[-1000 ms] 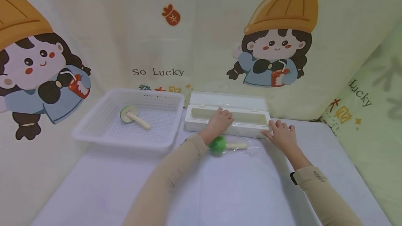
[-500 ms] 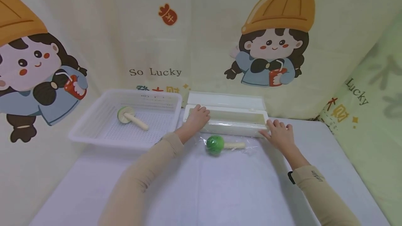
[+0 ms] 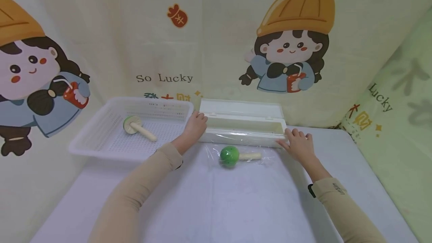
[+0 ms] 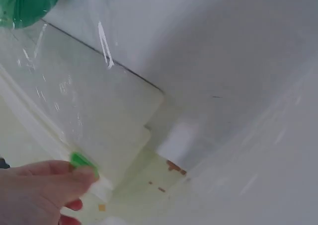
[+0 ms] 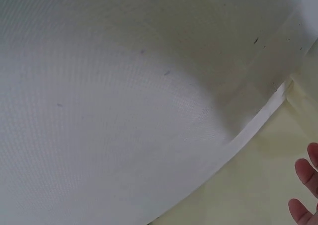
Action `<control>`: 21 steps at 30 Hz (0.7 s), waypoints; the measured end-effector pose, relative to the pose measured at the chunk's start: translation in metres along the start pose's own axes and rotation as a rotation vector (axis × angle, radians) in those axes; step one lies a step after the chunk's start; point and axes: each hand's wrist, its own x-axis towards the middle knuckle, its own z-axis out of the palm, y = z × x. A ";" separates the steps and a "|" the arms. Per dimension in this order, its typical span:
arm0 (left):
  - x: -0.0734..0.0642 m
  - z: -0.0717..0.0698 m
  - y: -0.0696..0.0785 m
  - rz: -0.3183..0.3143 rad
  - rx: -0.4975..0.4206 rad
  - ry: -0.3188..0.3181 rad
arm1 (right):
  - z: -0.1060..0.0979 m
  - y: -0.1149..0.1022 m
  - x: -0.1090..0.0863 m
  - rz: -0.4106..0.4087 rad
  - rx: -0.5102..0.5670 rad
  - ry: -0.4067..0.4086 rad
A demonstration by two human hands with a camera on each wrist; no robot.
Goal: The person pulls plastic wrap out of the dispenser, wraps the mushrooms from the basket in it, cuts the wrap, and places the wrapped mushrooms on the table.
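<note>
A long white cling film box [image 3: 244, 126] stands at the back of the table with its lid raised. Clear cling film [image 3: 210, 155] comes out over its front edge and covers a mushroom-shaped thing [image 3: 229, 156] with a green domed cap and pale handle. At the box's left end is my left hand [image 3: 194, 127]; in the left wrist view, its thumb and finger pinch a small green slide cutter [image 4: 83, 163], hidden in the head view. My right hand [image 3: 299, 144] grips the right end of the box. Only its fingertips [image 5: 306, 173] enter the right wrist view.
A white perforated plastic basket [image 3: 101, 152] stands left of the box, close to my left hand. A second mushroom-shaped thing [image 3: 139, 127] lies in it. A printed cloth [image 3: 222, 48] hangs right behind the box and basket.
My left hand has slid left along the box from its middle to its left end, uncovering the wrapped mushroom-shaped thing. The right hand has stayed at the right end.
</note>
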 end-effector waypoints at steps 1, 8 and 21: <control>-0.001 0.002 -0.001 -0.004 -0.007 -0.001 | 0.000 0.001 0.000 0.002 0.000 -0.001; -0.004 0.006 -0.005 -0.024 -0.046 0.011 | 0.000 0.002 0.001 0.004 0.017 -0.030; -0.009 0.012 0.000 -0.069 -0.252 0.008 | -0.001 0.000 0.000 -0.004 0.023 -0.022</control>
